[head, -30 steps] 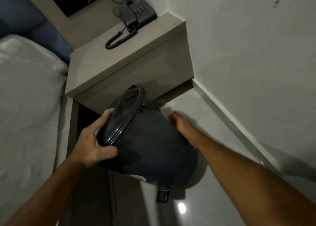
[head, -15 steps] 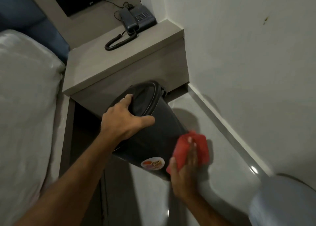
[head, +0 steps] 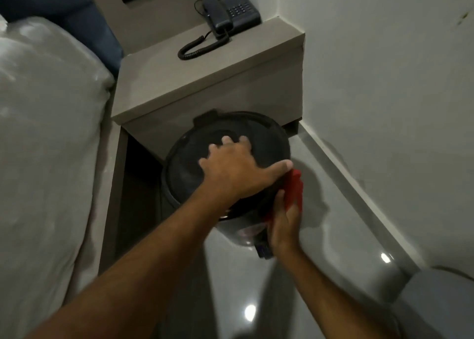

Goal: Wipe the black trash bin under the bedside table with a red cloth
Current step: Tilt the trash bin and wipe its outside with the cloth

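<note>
The black trash bin (head: 266,138) stands on the floor in front of the grey bedside table (head: 205,82), its round lid facing up at me. My left hand (head: 236,169) lies spread flat on the lid and grips its near right rim with the thumb. My right hand (head: 284,223) presses the red cloth (head: 293,189) against the bin's right side, just below the lid. A round sticker on the bin's front shows partly under my left wrist. The foot pedal sticks out at the bin's base, beside my right wrist.
A dark corded telephone (head: 230,12) sits on the bedside table. The bed with white bedding (head: 46,159) fills the left. A white wall (head: 384,82) with a skirting board runs along the right. A pale rounded object (head: 443,300) stands at the lower right on the glossy floor.
The bin has gone from tilted on its side to upright. My left hand shifted from the rim onto the lid top. My right hand carried the cloth up the bin's right side.
</note>
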A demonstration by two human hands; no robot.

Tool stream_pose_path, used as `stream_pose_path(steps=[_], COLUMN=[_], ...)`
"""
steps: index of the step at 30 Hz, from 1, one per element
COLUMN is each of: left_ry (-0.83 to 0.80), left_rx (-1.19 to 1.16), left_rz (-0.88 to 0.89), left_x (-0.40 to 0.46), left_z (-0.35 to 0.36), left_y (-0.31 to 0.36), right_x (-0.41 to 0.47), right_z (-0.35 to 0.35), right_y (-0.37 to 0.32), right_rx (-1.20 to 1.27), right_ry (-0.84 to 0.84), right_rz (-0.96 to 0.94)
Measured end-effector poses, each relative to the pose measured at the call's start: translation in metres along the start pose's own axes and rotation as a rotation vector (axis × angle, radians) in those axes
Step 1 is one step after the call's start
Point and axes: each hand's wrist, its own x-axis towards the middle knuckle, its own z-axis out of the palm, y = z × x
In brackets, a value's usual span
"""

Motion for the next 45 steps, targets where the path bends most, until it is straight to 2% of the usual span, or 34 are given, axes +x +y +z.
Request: stream_pose_path(steps=[2,5,8,10,12,14,18,20,23,25,27,30,36,39,42,45], left_ry=[-0.048,-0.058,-0.191,-0.26,-0.219,-0.172,0.051,0.174,0.262,0.26,0.149,-0.007,0.135,0.217,0.22,0.19], left_rx=[0.057,0.127,0.262,0.437,0.549,0.537,0.619,0.541,0.474,0.475,0.484,0.449,0.536,0.388,0.188,0.073], left_rz=[0.035,0.124,0.352,0.423,0.385,0.327,0.322,0.329,0.378,0.425,0.499,0.446,0.438,0.415,0.344,0.273], left_x=[-0.003,0.004,0.014,0.011,0.003,-0.002,-0.006,-0.01,-0.003,0.003,0.004,0.003,0.01,0.008,0.01,0.006], left_z=[0.012,0.007,-0.016,-0.02,-0.016,-0.012,-0.009,-0.007,-0.008,-0.008,-0.002,0.002,-0.005,-0.024,-0.035,-0.033], left_y=[0.009,-0.003,-0.043,-0.075,-0.098,-0.103,-0.065,-0.032,-0.008,-0.018,-0.041,-0.071,-0.053,-0.055,-0.078,-0.098], right_x=[0.013,0.028,0.041,0.042,0.041,0.038,0.038,0.037,0.038,0.04,0.043,0.046,0.05,0.049,0.041,0.028], right_z=[-0.004,-0.009,-0.027,-0.043,-0.062,-0.073,-0.074,-0.072,-0.072,-0.073,-0.075,-0.078,-0.085,-0.089,-0.078,-0.056], right_y=[0.004,0.003,-0.001,-0.002,-0.001,0.001,-0.001,-0.003,-0.005,-0.008,-0.011,-0.012,-0.019,-0.031,-0.052,-0.059], right_rx=[0.067,-0.102,-0.163,-0.179,-0.161,-0.122,-0.035,-0.012,-0.003,0.031,0.072,0.084,0.074,0.057,0.005,-0.1], right_ry=[-0.036,-0.106,-0.083,-0.033,0.014,0.052,0.09,0.115,0.156,0.166,0.18,0.208,0.234,0.209,0.169,0.098], right_rz=[0.065,0.073,0.084,0.121,0.159,0.188,0.213,0.221,0.212,0.226,0.243,0.238,0.163,0.15,0.023,-0.185])
